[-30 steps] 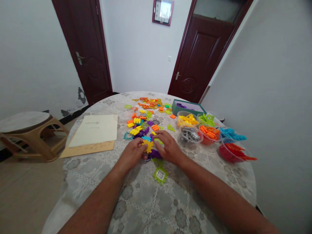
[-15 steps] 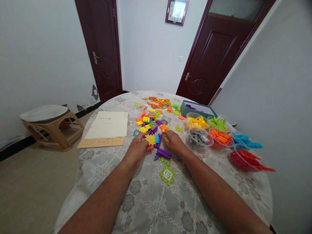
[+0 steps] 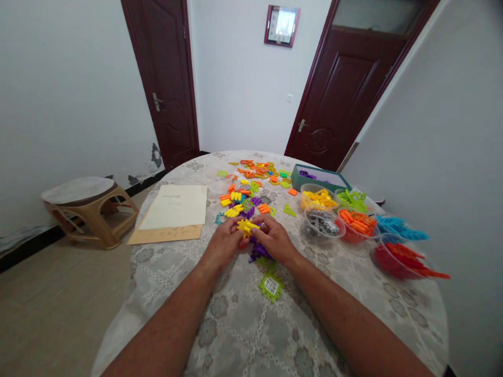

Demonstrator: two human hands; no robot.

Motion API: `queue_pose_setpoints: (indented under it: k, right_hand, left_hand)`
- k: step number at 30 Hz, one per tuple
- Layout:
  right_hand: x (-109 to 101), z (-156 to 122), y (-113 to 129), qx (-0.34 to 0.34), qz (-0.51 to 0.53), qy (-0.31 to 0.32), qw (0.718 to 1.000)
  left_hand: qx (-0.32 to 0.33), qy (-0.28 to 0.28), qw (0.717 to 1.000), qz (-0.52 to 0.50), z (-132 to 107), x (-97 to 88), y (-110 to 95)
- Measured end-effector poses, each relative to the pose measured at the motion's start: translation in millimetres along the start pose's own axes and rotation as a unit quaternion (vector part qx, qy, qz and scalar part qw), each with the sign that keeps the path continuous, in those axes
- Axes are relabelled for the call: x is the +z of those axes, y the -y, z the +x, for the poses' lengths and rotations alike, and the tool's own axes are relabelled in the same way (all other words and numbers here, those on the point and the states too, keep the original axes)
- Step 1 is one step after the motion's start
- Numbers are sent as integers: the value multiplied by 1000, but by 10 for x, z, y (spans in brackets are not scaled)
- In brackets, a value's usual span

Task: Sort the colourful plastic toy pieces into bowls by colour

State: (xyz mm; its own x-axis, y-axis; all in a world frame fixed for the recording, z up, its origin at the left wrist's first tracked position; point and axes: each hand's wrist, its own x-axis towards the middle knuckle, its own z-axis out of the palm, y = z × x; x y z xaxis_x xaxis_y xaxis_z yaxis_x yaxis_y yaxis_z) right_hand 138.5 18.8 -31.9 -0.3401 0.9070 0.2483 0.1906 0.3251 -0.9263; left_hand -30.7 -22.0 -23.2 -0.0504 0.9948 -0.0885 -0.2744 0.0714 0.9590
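My left hand (image 3: 223, 243) is closed on a yellow toothed building piece (image 3: 241, 226), held just above the table. My right hand (image 3: 275, 241) has thumb and fingers closed on a second yellow building piece (image 3: 252, 226), long and rounded, which lies against the first. Whether the two are joined I cannot tell. Beneath the hands lie purple building pieces (image 3: 259, 253), partly hidden by my right hand. A lime-green square piece (image 3: 271, 286) with a pale patterned centre rests on the cloth nearer to me.
Loose building pieces (image 3: 251, 172) in several colours spread towards the far edge. On the right stand clear bowls of yellow (image 3: 319, 198), grey (image 3: 324, 222), orange (image 3: 357, 222) and red pieces (image 3: 398, 256), beside a green box (image 3: 298, 179). Paper sheets (image 3: 176, 207) lie on the left.
My right hand has picked up a yellow piece and moved left to meet my left hand. The view has shifted slightly.
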Motion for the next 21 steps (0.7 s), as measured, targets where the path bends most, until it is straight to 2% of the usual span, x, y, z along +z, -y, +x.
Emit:
queue_pose_setpoints:
  k: [6,9,12,14,17,19,21]
  right_hand:
    - [45,-13,25,55,117,30,991]
    - [11,-5,93,58,107,55,991]
    - [-144,54,169,57,74,64,994]
    - [-361,141,215,55,25,32,998]
    - [-854,328,259,37,-86,-55,994]
    - [-1235,465,255,16,-190,-126,974]
    - [-1585,589,217,14,-294,-179,939]
  left_hand:
    - [22,11,999,46,18,-35,10]
    - [12,22,997,67,10,-30,-4]
    - [-5,16,997,75,-18,-1,-45]
    - [-7,3,996,90,-37,18,-81]
    - [4,-20,992,125,-53,30,-132]
    - [9,-23,989,146,-54,26,-151]
    - [12,-19,987,161,-48,16,-150]
